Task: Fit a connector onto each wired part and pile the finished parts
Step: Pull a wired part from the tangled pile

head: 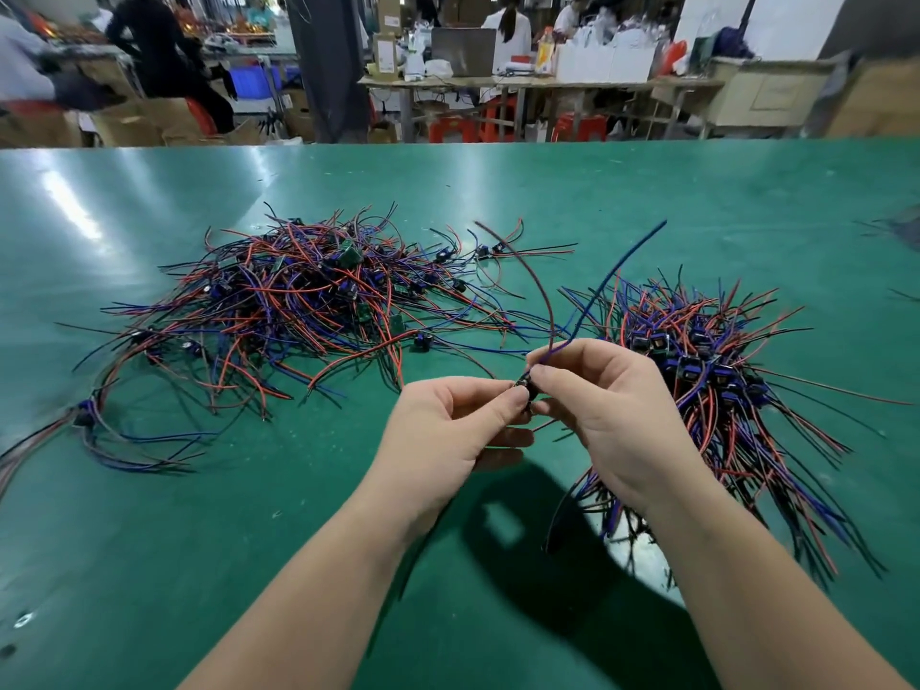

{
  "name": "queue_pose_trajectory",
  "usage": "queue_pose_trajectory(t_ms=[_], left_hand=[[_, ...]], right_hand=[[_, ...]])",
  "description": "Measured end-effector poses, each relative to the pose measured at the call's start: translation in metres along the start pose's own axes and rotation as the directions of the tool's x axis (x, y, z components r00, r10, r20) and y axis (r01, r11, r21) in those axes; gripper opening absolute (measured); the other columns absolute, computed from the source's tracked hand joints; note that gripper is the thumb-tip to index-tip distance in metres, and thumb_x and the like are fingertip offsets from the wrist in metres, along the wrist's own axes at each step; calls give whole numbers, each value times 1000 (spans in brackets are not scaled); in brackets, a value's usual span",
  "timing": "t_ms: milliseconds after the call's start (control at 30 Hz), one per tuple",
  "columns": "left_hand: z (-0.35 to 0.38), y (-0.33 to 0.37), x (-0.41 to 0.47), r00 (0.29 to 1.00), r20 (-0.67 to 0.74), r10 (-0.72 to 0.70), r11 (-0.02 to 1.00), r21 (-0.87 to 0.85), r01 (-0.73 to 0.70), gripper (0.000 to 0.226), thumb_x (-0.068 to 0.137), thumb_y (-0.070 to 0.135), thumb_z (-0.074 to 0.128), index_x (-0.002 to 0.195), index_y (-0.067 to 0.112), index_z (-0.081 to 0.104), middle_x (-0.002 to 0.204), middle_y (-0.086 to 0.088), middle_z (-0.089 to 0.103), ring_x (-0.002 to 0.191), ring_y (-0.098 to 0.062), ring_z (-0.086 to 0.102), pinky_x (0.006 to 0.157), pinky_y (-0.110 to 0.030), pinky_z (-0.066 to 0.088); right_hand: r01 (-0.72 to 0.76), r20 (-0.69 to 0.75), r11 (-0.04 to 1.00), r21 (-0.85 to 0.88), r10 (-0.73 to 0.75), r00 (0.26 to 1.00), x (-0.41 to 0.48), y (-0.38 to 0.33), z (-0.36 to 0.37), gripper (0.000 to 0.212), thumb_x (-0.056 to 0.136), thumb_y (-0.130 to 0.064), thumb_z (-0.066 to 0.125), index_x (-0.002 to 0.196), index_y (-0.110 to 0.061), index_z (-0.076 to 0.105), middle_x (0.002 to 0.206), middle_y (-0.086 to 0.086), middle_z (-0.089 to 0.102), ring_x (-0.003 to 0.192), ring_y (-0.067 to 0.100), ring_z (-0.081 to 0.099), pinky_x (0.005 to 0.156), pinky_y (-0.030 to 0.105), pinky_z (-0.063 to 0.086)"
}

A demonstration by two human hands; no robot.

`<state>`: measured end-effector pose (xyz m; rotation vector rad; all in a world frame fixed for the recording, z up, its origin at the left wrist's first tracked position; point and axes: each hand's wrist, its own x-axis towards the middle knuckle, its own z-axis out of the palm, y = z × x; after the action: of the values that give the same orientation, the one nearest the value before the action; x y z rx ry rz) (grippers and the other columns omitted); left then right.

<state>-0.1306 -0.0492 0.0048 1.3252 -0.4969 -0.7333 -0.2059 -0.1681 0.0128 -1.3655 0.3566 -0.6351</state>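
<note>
A: Where's the task thing?

B: Wired part, small and dark, held up over the green table, centre, near side. It sits between both sets of fingertips.

A: Grips?

B: Left hand pinches the part narrow, thumb and forefinger. Right hand pinches it from the other side. The red wire and blue wire come up out past the right fingers and arc away to the far side.

A: Connector on?

B: Can't tell, the fingertips cover it. My call is mid-fit, not seated.

A: Risks?

B: First, pushing at an angle. The piece is tiny and both pinches sit right at the joint, so a skewed push could jam it or bend a contact. Second, slip. With that little purchase the part could pop out and drop.

A: Drop where?

B: That's the bad bit. Left pile is loose and sprawled at the far left. Right pile is tighter and lies just beside the right hand. I'd guess right is the finished one, but I'm not sure. A dropped part landing in either pile gets lost among lookalikes, or an unfinished one gets counted as done.

A: Wires?

B: The free ends wave above the right pile. A snag there while carrying the part over could drag finished pieces out of the stack.
</note>
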Motion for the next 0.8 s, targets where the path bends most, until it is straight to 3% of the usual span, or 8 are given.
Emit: queue_pose_trajectory(t_ms=[200, 367, 500, 633, 800], left_hand=[[4, -6, 1, 997, -20, 70, 990, 122, -67, 8, 82, 12, 71, 88, 8, 68, 77, -8, 75, 64, -17, 70, 56, -24, 55], [-4, -6, 3, 992, 89, 90, 960, 259, -110, 7, 75, 8, 77, 76, 10, 70, 64, -4, 69, 57, -14, 60, 57, -24, 51], [-9, -5, 0, 941, 319, -112, 797, 594, -107, 12, 79, 18, 77, 71, 20, 69, 63, 7, 66, 57, -5, 54, 58, -20, 44], [-12, 0, -6, 863, 435, -258, 800, 596, -61, 13, 79, 18, 78, 72, 22, 67, 68, 5, 66, 59, -6, 54, 58, -20, 44], [-14, 5, -10, 805, 515, -295, 790, 605, -97, 10, 76, 19, 80, 78, 21, 70, 77, 3, 69, 70, -5, 60, 70, -19, 48]], right_hand=[[-1, -32, 997, -75, -2, 999, -1, 0, -2, 12, 77, 2, 72, 71, -9, 69, 62, 5, 66, 56, 14, 59, 51, 22, 50], [74, -119, 995, -68, -82, 989, 1, -5, -4, 18, 73, 0, 76, 62, -13, 69, 58, -1, 65, 52, 10, 58, 49, 21, 50], [84, -235, 996, 38, -73, 969, 6, -16, -17, 12, 61, -14, 78, 59, -15, 66, 55, -5, 62, 49, 7, 55, 45, 17, 45], [28, -252, 993, 112, 1, 968, 6, -19, -18, 16, 56, -22, 77, 58, -16, 62, 51, -5, 57, 43, 6, 50, 42, 19, 44], [25, -311, 978, 205, 41, 950, 7, -21, -20, 25, 74, -15, 74, 54, -19, 60, 48, -4, 53, 39, 6, 46, 39, 16, 38]])
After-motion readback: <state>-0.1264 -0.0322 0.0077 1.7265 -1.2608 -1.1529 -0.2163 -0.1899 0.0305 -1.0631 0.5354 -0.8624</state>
